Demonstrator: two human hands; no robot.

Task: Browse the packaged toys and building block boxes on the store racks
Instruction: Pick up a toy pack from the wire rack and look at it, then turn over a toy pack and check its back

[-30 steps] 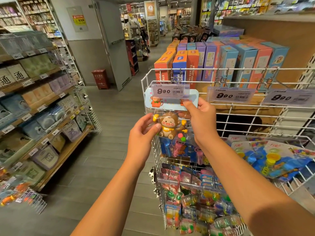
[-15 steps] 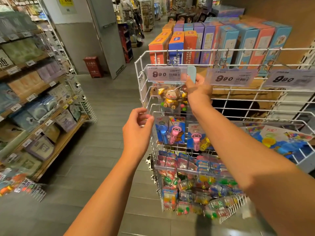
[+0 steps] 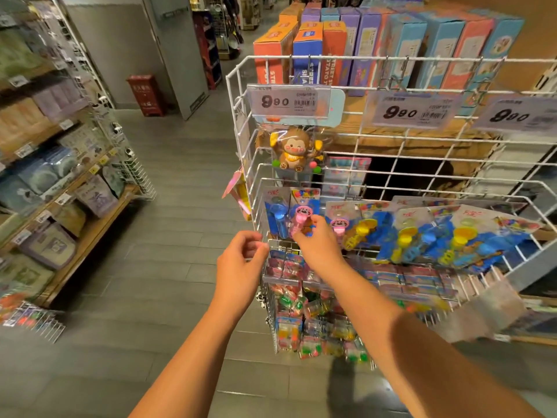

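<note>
The right hand (image 3: 318, 247) reaches into the middle tier of the white wire rack (image 3: 241, 140), its fingertips pinching the pink-topped toy pack (image 3: 301, 217) that hangs there beside a blue one (image 3: 275, 218). The left hand (image 3: 241, 263) hovers just left of the rack's corner, fingers loosely curled and holding nothing. Above them the packaged monkey toy (image 3: 294, 150) hangs on its hook under a price tag (image 3: 291, 101) reading 9.90, apart from both hands. To the right, a row of blue and yellow toy packs (image 3: 428, 233) leans in the same wire basket. Building block boxes (image 3: 313, 49) stand upright in a row on the wooden shelf behind the rack's top rail. Across the aisle, wooden shelves (image 3: 90, 224) carry soft packaged goods.
</note>
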